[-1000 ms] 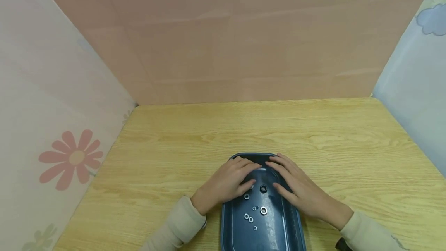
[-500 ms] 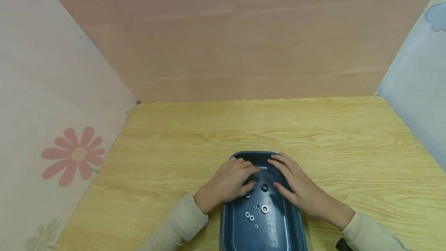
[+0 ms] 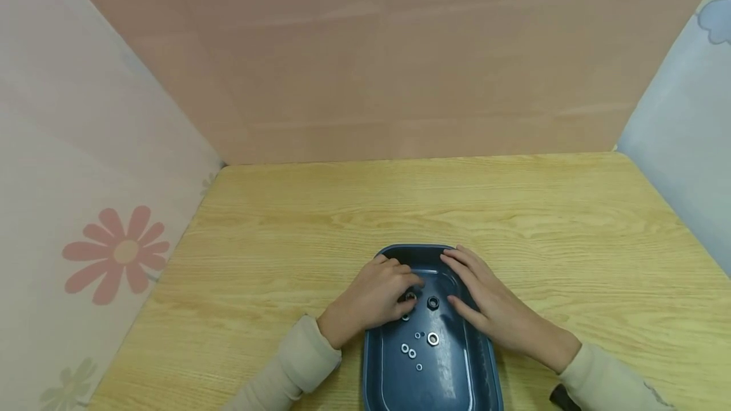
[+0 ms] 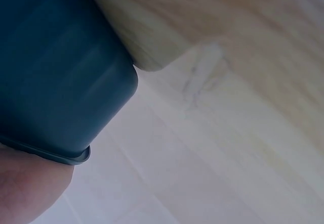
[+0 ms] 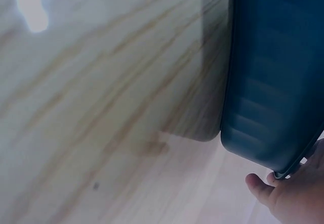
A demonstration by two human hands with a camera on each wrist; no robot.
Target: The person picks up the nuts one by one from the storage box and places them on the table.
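A dark blue tray [image 3: 374,385] stands on the table, with several nuts on its floor. My left hand [image 3: 365,297] reaches in over its left side, index finger and thumb bent and apart. Between them shows a partly hidden nut [image 3: 410,297], close to the thumb tip. A dark nut [image 3: 433,303] lies right of that thumb, and a larger silver nut [image 3: 433,339] nearer me. My right hand [image 3: 497,309] rests on the far right rim with fingers spread. In the right wrist view, fingers [image 5: 260,188] show below the tray's rim [image 5: 283,176].
Smaller nuts, such as one silver nut [image 3: 412,353], lie in the tray's left half. The wooden table [image 3: 274,221] meets a brown back panel [image 3: 365,81]. Printed panels stand at left [image 3: 85,113] and right [image 3: 685,163]. A dark object [image 3: 562,396] lies by the right sleeve.
My left index finger and thumb have drawn back and bent around the nut by the thumb. My right hand stays on the rim. The view has shifted slightly.
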